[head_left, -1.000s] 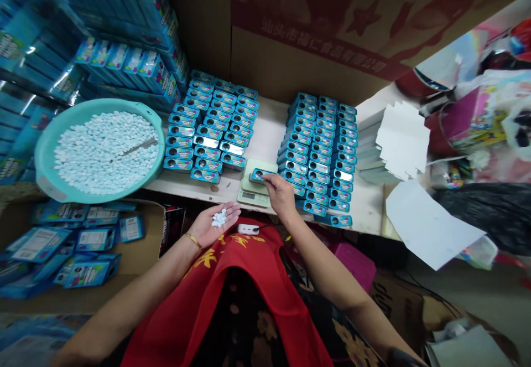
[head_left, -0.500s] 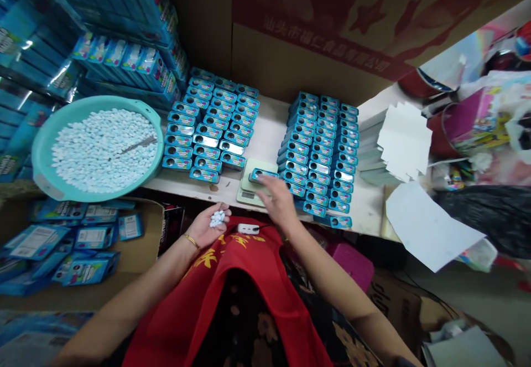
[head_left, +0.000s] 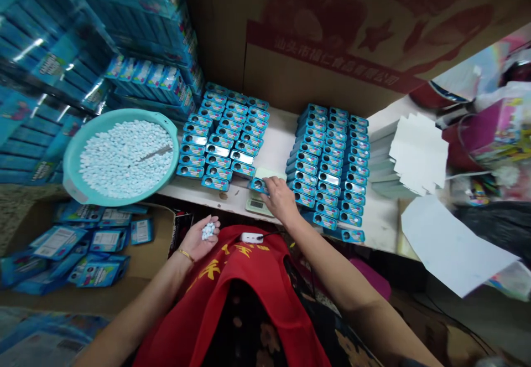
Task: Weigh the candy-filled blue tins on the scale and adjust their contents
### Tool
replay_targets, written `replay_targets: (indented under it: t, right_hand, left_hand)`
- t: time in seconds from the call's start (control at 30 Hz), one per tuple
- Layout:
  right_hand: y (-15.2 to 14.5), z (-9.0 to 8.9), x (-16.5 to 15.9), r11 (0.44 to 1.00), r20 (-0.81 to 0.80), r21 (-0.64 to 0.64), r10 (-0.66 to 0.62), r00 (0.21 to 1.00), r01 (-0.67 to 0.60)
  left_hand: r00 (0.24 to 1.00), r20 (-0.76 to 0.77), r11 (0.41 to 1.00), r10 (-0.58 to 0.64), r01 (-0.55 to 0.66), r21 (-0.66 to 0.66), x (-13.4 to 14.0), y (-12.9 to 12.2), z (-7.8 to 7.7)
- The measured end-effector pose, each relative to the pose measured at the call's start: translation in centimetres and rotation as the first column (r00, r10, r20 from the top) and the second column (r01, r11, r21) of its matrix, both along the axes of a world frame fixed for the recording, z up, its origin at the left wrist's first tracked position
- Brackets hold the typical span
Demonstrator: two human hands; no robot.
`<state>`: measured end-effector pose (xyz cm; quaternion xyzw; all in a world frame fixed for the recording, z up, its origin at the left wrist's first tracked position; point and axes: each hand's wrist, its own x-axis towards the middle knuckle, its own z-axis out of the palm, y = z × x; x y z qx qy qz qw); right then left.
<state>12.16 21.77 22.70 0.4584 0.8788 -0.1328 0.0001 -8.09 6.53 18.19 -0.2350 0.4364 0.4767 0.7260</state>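
My left hand (head_left: pixel 194 242) is cupped palm up in front of my apron, with a small heap of pale blue candies (head_left: pixel 208 231) in it. At the table's front edge, my right hand (head_left: pixel 281 200) has its fingers closed on a small blue candy box (head_left: pixel 258 185). That box is at the pale kitchen scale (head_left: pixel 257 207), whose display faces me; the hand hides part of both. Rows of matching blue boxes (head_left: pixel 218 170) stand left of the scale, and more packed rows of boxes (head_left: pixel 319 168) stand to its right.
A turquoise basin (head_left: pixel 74 181) of candies, with a scoop-like tool lying in it, is at the left. Below it, an open carton (head_left: pixel 155 245) holds blue packs. A large cardboard box (head_left: pixel 282 76) backs the table. White folded cards (head_left: pixel 418 154) stand at the right.
My right hand has lowered onto the box at the scale and closed on it. My left hand, still cupping candies, is slightly lower and to the left. The camera view has shifted.
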Motion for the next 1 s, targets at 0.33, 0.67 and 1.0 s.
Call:
replay_targets:
  t: [0.33,0.67,1.0]
  right_hand:
    - [0.1,-4.0,-8.4,0.998,0.054,0.033,0.049,0.997,-0.051]
    - [-0.7,-0.9,4.3,0.985,-0.013,0.147,-0.093,0.996,0.094]
    - [-1.8,-3.0,10.2,0.964,0.225,0.231,-0.184,0.957,0.131]
  left_hand:
    - [0.999,-0.035,1.0,0.009,-0.01,-0.026,0.5,0.1,0.7]
    - [0.996,-0.057,0.994,-0.065,0.07,0.084,0.5,2.9,0.2]
    - [0.979,-0.145,0.981,-0.144,0.161,0.109,0.6,8.5,-1.3]
